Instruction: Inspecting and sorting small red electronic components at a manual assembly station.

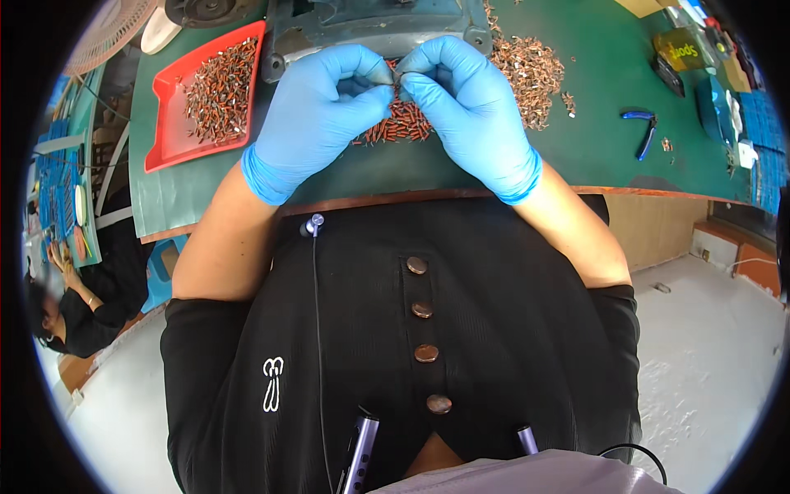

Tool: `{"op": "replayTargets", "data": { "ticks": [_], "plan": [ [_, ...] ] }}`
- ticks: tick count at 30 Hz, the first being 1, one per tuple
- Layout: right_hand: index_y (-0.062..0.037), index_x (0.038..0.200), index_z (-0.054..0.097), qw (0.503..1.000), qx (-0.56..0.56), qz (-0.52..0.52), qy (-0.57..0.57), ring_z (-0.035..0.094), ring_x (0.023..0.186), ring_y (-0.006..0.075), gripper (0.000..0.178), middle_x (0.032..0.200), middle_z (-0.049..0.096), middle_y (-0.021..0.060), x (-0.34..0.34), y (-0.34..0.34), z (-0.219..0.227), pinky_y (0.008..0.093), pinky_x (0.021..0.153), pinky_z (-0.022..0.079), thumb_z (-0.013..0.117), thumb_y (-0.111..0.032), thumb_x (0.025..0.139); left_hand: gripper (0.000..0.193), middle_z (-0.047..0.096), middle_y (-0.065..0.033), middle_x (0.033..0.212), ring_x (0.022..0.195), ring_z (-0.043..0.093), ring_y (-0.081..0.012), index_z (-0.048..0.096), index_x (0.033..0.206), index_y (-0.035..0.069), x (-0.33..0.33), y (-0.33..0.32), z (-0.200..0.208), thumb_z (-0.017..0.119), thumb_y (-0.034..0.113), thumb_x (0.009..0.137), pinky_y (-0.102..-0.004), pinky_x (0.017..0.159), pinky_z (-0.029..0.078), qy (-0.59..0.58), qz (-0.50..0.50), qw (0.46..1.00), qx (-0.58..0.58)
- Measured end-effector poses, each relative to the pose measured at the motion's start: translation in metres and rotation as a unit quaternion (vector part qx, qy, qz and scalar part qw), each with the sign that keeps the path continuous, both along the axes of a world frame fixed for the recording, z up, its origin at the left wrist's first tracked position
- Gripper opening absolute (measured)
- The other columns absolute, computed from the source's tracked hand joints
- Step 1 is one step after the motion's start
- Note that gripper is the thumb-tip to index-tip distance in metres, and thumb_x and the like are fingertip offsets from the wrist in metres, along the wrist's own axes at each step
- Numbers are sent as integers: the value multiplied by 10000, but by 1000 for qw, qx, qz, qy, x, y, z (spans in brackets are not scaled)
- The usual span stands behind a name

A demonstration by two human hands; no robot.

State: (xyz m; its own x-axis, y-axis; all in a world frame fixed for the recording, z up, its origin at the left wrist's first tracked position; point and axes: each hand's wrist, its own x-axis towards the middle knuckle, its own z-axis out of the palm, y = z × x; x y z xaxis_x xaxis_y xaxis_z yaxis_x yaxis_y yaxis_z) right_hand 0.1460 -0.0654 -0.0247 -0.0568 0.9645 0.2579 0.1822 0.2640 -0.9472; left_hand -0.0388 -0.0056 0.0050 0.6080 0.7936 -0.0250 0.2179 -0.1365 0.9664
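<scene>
My left hand [317,119] and my right hand [471,115], both in blue gloves, meet above the green table. Thumb and forefinger of each hand are pinched together, the fingertips almost touching. Whatever sits between them is too small to make out. Directly under the fingers lies a heap of small red parts with metal ends [403,125], partly covered by my hands. To the left, a red tray [161,123] holds many more parts like these. On the right spreads a pile of small copper-coloured pieces [531,78].
A grey-blue machine base [374,23] stands behind my hands. Blue-handled cutters [646,132] lie at the right, near a yellow-green package [685,49]. The table's front edge [395,198] runs close to my body. Another person [90,309] works at the far left.
</scene>
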Motion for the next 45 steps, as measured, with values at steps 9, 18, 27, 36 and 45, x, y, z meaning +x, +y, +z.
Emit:
{"op": "replayTargets", "data": {
  "ticks": [9, 18, 27, 36, 45],
  "plan": [
    [-9, 999, 544, 976, 128, -132, -115, 611, 723, 135, 110, 835, 620, 86, -5, 17, 10, 282, 663, 507, 612, -19, 913, 170, 681, -63, 891, 797, 660, -108, 642, 1054, -16, 10, 17, -2, 662, 52, 900, -238, 713, 534, -161, -18, 969, -188],
    [0, 951, 540, 982, -2, -83, 169, 631, 732, 129, 74, 802, 629, 83, -5, 49, 20, 300, 656, 534, 595, -30, 912, 181, 693, -74, 910, 793, 665, -119, 647, 1080, -15, 20, 34, 2, 646, 36, 906, -243, 710, 540, -237, 33, 964, -114],
    [0, 932, 547, 984, -1, -115, 135, 586, 699, 82, 60, 775, 612, 50, -5, 68, 26, 259, 631, 516, 594, -23, 903, 171, 689, -61, 850, 728, 646, -104, 654, 1042, -8, 25, 50, 13, 674, 56, 885, -226, 664, 514, -246, 24, 954, -168],
    [-3, 931, 563, 948, -31, -98, 301, 522, 638, 63, 55, 750, 595, 33, -4, 97, 37, 213, 551, 434, 600, -25, 898, 107, 699, -45, 871, 739, 629, -66, 681, 990, -28, 44, 60, 19, 685, 15, 892, -213, 665, 520, -163, 157, 967, 116],
    [45, 999, 631, 970, 8, -155, 189, 589, 683, 102, 159, 818, 669, 70, 0, 119, 51, 228, 631, 476, 658, -88, 915, 128, 675, -60, 781, 611, 579, -78, 712, 943, 5, 53, 91, 12, 741, 26, 820, -227, 574, 476, -139, 248, 899, 334]
  ]
}}
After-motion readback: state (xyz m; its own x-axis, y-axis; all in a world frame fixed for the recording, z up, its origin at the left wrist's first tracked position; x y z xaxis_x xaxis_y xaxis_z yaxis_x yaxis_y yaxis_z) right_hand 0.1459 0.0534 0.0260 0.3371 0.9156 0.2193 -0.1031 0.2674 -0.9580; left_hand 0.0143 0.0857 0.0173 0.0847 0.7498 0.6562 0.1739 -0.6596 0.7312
